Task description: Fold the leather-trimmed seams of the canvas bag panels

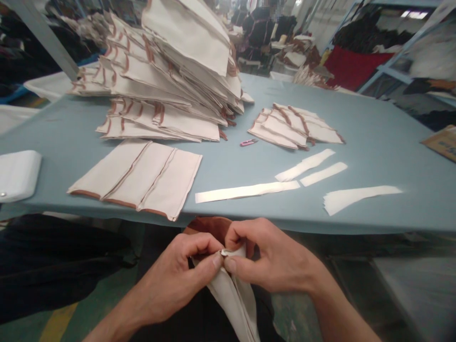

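Note:
In front of the table's near edge, a cream fabric piece (233, 297) with a brown part hangs down over my lap. My left hand (178, 275) pinches its upper edge between thumb and forefinger. Close beside it, my right hand (272, 259) pinches the same edge, so the two thumbs nearly meet. A brown rounded part (210, 225) shows behind the fingers. On the table lies a flat cream panel (138, 175) with seams and brown edging. White strips (247, 191) lie to its right, and a fanned bundle of strips (356, 197) sits farther right.
A tall stack of cream fabric pieces (167, 90) stands at the back left of the blue table (384, 142). A smaller pile (295, 126) lies right of it, with pink thread snips (248, 142) nearby. A white box (19, 175) is at left, cardboard (441, 142) at right.

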Motion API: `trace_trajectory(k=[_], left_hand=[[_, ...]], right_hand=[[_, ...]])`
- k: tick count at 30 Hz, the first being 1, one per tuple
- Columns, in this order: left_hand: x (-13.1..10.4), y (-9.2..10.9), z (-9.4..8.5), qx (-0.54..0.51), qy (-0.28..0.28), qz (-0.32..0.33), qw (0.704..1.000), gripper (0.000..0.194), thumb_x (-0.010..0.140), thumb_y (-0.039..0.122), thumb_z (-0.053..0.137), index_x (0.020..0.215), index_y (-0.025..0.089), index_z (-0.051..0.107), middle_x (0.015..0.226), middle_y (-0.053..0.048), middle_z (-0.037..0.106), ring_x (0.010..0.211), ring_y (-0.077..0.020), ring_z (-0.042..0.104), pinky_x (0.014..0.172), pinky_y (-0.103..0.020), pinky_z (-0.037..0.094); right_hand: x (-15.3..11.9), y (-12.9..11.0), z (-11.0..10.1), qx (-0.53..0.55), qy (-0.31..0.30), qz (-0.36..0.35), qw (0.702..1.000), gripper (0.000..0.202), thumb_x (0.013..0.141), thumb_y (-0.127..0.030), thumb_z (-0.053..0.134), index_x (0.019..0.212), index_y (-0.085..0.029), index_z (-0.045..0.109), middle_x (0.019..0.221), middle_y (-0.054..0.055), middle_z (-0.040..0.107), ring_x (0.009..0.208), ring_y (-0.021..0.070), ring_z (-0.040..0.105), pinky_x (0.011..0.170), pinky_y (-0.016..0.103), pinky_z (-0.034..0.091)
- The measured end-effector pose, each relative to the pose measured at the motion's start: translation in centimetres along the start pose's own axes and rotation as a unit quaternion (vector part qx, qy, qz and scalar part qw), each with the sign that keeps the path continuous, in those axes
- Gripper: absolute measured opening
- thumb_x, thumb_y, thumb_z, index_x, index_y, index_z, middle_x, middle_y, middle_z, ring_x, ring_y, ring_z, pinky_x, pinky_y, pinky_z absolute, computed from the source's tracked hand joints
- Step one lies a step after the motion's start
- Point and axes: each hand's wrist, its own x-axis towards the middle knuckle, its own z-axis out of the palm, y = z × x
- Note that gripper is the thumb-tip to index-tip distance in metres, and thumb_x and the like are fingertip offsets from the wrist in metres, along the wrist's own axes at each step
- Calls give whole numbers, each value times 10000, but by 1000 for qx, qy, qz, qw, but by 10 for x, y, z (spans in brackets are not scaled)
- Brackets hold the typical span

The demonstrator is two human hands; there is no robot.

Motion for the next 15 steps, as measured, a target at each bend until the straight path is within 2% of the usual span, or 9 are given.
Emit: trace_trajectory(k=[4,9,15], left_hand=[[-2,3,3,40,-4,11,999,243,947,233,529,803,177,717,725,31,669,682,-124,586,639,-211,421],[-4,8,6,64,17,22,998,253,917,208,521,720,165,675,658,37,619,626,-113,542,600,-207,392],[-4,9,2,4,-17,19,1000,277,903,261,491,752,163,701,653,36,602,607,-112,518,590,-199,400]], right_hand=[[-2,-7,-1,-85,36,-30,995,96,773,-161,699,723,-175,617,660,-49,615,596,95,503,593,226,337],[-2,-7,-2,-84,30,-43,995,117,755,-69,621,698,-170,635,619,-56,611,542,76,506,559,219,314],[-4,-3,1,-34,12,-22,999,111,783,-87,616,714,-170,643,611,-70,597,539,63,497,553,204,316]])
